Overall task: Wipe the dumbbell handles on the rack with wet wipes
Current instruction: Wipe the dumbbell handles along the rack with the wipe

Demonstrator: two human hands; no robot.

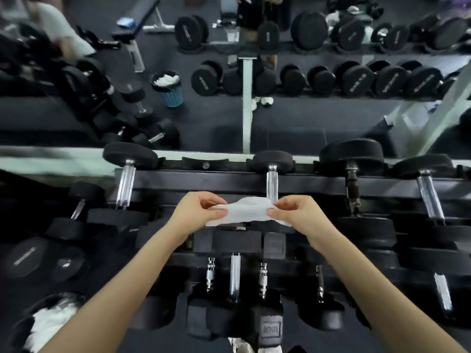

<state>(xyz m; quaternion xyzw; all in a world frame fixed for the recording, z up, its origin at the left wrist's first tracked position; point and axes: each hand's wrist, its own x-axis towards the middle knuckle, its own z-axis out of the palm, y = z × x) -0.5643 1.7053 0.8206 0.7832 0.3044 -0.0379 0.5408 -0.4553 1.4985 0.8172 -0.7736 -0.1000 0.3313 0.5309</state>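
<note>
2 hands hold a wet wipe (246,211) stretched above the dumbbell rack (204,178).
L hand (197,212) pinches the wipe's left end btw thumb & fingers (214,200); R hand (300,215) pinches the right end the same way. The wipe is white & crumpled, spread btw the hands at frame centre, off the rack. At its 12 o'clock, a chrome dumbbell handle (271,183) lies on the top tier; the wipe hides the handle's near end, so can't tell if they touch. Another chrome handle at 10 o'clock, a black-grip handle (353,189) at 2 o'clock. Smaller dumbbells on the lower tier at 6 o'clock. Bin (51,324) at 7 o'clock w/ white stuff inside, prob. wipes. Mirror (216,118) behind the rack at 12 o'clock.
</note>
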